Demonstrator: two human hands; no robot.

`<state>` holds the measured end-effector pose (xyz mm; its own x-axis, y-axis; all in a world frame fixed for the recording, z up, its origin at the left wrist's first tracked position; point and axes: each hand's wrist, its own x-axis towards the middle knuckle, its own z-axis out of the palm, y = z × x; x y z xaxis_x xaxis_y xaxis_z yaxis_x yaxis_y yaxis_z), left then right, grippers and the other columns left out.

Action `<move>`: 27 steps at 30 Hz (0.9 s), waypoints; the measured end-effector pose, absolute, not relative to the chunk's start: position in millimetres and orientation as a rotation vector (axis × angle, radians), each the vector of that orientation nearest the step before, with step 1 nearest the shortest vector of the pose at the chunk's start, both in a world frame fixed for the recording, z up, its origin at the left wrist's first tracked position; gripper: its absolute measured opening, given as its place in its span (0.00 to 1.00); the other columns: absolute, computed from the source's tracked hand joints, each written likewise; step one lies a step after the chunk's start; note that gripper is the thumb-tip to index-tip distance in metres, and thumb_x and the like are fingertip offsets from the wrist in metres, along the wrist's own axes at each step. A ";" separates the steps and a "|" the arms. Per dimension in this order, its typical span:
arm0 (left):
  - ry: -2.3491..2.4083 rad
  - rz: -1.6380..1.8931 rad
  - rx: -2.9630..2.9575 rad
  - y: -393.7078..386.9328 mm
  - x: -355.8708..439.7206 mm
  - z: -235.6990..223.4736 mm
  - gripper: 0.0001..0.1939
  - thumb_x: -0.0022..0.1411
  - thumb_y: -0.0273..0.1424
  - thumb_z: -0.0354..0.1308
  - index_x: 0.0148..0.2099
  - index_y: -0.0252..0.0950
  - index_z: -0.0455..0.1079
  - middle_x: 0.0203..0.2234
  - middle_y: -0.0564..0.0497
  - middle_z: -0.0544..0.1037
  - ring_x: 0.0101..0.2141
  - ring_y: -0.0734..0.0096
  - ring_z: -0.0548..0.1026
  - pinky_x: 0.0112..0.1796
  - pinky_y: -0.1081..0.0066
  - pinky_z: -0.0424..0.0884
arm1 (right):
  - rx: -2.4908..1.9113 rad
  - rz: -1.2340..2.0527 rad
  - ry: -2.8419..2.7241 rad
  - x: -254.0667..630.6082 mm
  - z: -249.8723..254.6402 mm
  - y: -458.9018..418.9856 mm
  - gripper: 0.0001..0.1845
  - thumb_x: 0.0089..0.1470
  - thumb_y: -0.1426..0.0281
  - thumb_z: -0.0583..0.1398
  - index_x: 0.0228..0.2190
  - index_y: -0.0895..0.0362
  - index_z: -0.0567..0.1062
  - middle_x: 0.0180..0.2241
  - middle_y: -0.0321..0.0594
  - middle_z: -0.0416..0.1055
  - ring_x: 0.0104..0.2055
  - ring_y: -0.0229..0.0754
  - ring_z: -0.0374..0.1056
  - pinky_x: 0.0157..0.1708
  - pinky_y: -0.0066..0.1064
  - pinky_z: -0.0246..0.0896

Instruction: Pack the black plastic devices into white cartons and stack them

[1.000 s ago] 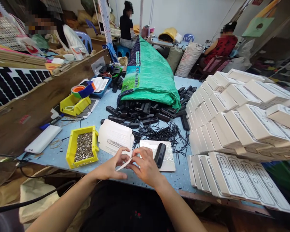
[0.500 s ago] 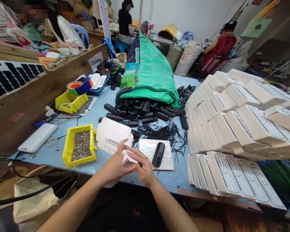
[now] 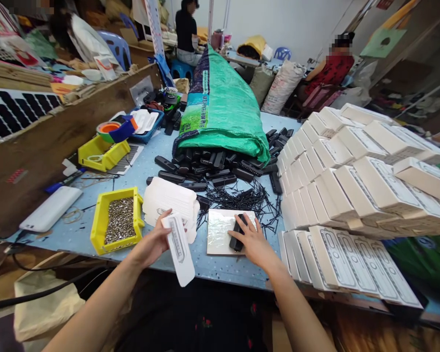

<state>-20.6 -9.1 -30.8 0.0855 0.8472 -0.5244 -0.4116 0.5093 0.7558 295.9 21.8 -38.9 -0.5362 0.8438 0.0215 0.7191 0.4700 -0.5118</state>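
My left hand (image 3: pixel 154 244) grips a slim white printed carton (image 3: pixel 180 261), tilted with its lower end over the table's front edge. Under my right hand (image 3: pixel 254 242) lies a long black plastic case (image 3: pixel 237 230); the thumb is at its left side and the other fingers reach over its top and right side. That case rests on a square board with a shiny, film-like surface (image 3: pixel 218 239). Just behind the left hand is a stack of flat white printed card blanks (image 3: pixel 168 193).
A yellow bin (image 3: pixel 99 220) of small metal parts stands at left, near a white oblong device (image 3: pixel 51 209). Loose black sticks (image 3: pixel 238 195) and black cases (image 3: pixel 220 171) lie before a green sack (image 3: pixel 223 107). White cartons (image 3: pixel 337 195) are piled at right. Other people sit beyond.
My hands were together around the carton and have parted. The left has moved slightly left with the carton, now tilted downward; the right has moved right onto the black case.
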 end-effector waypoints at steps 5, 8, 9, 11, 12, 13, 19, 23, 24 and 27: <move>1.125 1.270 0.040 -4.9 -7.6 -35.4 0.18 0.63 0.36 0.55 0.55 0.41 0.64 0.46 0.46 0.76 0.41 0.64 0.77 0.37 0.66 0.76 | -1.160 1.066 -1.670 272.6 -32.1 11.1 0.21 0.46 0.69 0.67 0.42 0.53 0.68 0.39 0.41 0.75 0.43 0.46 0.73 0.49 0.47 0.66; 1.137 1.239 -0.065 -10.9 19.5 -34.6 0.16 0.65 0.38 0.53 0.53 0.39 0.65 0.47 0.45 0.75 0.39 0.66 0.77 0.38 0.66 0.76 | -0.950 1.009 -1.219 226.1 -28.5 1.3 0.25 0.46 0.60 0.68 0.42 0.52 0.65 0.40 0.41 0.74 0.42 0.45 0.73 0.44 0.43 0.69; 1.117 1.205 -0.049 -14.8 26.2 -34.2 0.17 0.64 0.39 0.54 0.53 0.37 0.65 0.47 0.44 0.75 0.39 0.66 0.77 0.39 0.66 0.76 | -0.916 0.953 -1.231 213.3 -28.7 -0.6 0.25 0.45 0.60 0.69 0.41 0.53 0.65 0.45 0.44 0.72 0.47 0.47 0.71 0.47 0.43 0.68; 1.076 1.087 0.095 -24.3 31.5 -35.1 0.22 0.64 0.43 0.53 0.53 0.34 0.64 0.47 0.40 0.75 0.42 0.62 0.76 0.43 0.61 0.75 | -0.877 0.878 -1.369 196.5 -29.9 -2.5 0.28 0.42 0.61 0.70 0.42 0.53 0.66 0.50 0.47 0.69 0.54 0.48 0.67 0.52 0.42 0.64; 1.106 1.048 0.233 -29.1 30.0 -36.8 0.25 0.62 0.46 0.53 0.54 0.34 0.64 0.47 0.39 0.74 0.44 0.59 0.76 0.45 0.58 0.74 | -0.857 0.882 -1.436 192.5 -30.3 -2.9 0.30 0.42 0.61 0.70 0.45 0.53 0.66 0.50 0.47 0.69 0.53 0.47 0.67 0.53 0.41 0.64; 1.186 1.040 0.418 -33.4 26.3 -39.2 0.29 0.60 0.48 0.55 0.55 0.34 0.63 0.49 0.38 0.73 0.46 0.56 0.75 0.46 0.56 0.73 | -0.839 0.912 -1.473 190.8 -30.0 -3.0 0.32 0.43 0.61 0.70 0.48 0.52 0.64 0.49 0.46 0.70 0.51 0.45 0.69 0.52 0.39 0.65; 1.727 0.964 1.595 -44.1 -0.8 -55.0 0.39 0.44 0.40 0.69 0.56 0.38 0.59 0.47 0.42 0.73 0.46 0.53 0.75 0.45 0.57 0.73 | -0.743 1.275 -1.912 189.7 -30.1 22.1 0.25 0.64 0.55 0.47 0.56 0.54 0.63 0.47 0.44 0.71 0.47 0.41 0.69 0.47 0.32 0.66; 1.862 0.973 1.688 -41.2 -3.9 -58.3 0.33 0.50 0.39 0.63 0.56 0.36 0.57 0.39 0.47 0.76 0.36 0.62 0.78 0.35 0.66 0.75 | -1.072 0.756 -2.495 182.6 -56.0 67.5 0.10 0.59 0.73 0.55 0.38 0.59 0.76 0.41 0.46 0.71 0.45 0.44 0.66 0.47 0.36 0.63; 1.879 0.992 1.700 -40.2 -4.8 -59.7 0.33 0.50 0.40 0.63 0.56 0.35 0.56 0.39 0.46 0.76 0.36 0.62 0.78 0.35 0.66 0.75 | -1.064 0.660 -2.635 181.9 -62.9 77.6 0.07 0.56 0.75 0.58 0.34 0.59 0.77 0.41 0.46 0.71 0.45 0.45 0.65 0.46 0.36 0.63; 1.874 0.971 1.715 -37.4 -8.8 -65.7 0.35 0.50 0.40 0.62 0.57 0.34 0.55 0.41 0.44 0.76 0.37 0.62 0.78 0.36 0.66 0.75 | -0.890 0.642 -2.817 186.1 -75.5 96.3 0.05 0.51 0.78 0.62 0.29 0.57 0.77 0.41 0.43 0.71 0.44 0.42 0.65 0.44 0.32 0.63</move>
